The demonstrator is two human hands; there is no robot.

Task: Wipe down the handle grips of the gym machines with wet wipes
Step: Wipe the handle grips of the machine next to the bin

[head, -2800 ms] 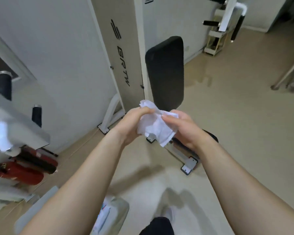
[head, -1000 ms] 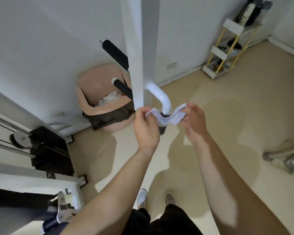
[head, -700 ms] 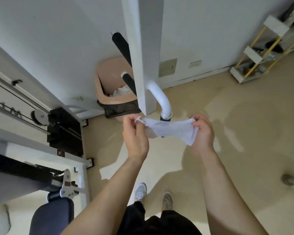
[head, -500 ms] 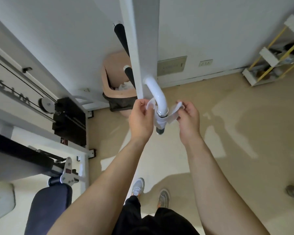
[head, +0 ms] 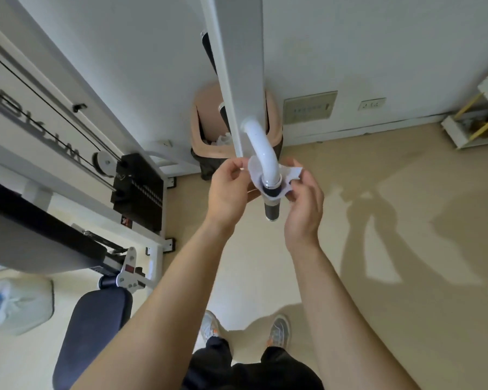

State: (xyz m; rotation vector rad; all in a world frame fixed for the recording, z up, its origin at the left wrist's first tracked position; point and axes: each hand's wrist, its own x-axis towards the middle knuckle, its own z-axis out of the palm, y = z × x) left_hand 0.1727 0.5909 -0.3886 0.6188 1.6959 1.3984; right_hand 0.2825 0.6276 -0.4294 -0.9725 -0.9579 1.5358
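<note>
**A:** Where's the wipe?

**B:** The thin white wet wipe [head: 293, 173] is looping around the top of the short black foam handle grip [head: 271, 210], right under the chrome collar, at centre frame. The grip is hanging off the curved white steel tube [head: 261, 147], which is coming out of the white square upright post [head: 237, 66].

**A:** Hands?

**B:** The left hand [head: 228, 192] is pinching the wipe's left end with its fingers curled. The right hand [head: 304, 209] is pinching the right end between thumb and fingertips. The wipe is running between them with the grip in the middle.

**A:** Grip covered?

**B:** Only the top band. The lower part of the grip is showing bare.

**A:** Surroundings?

**B:** A pink plastic bin with a black liner [head: 206, 130] is standing behind the post, against the wall. A black weight stack [head: 141, 190] is sitting at middle left, and a dark padded seat [head: 93, 333] at lower left. The person's grey trainers [head: 278, 330] are showing at the bottom centre.
</note>
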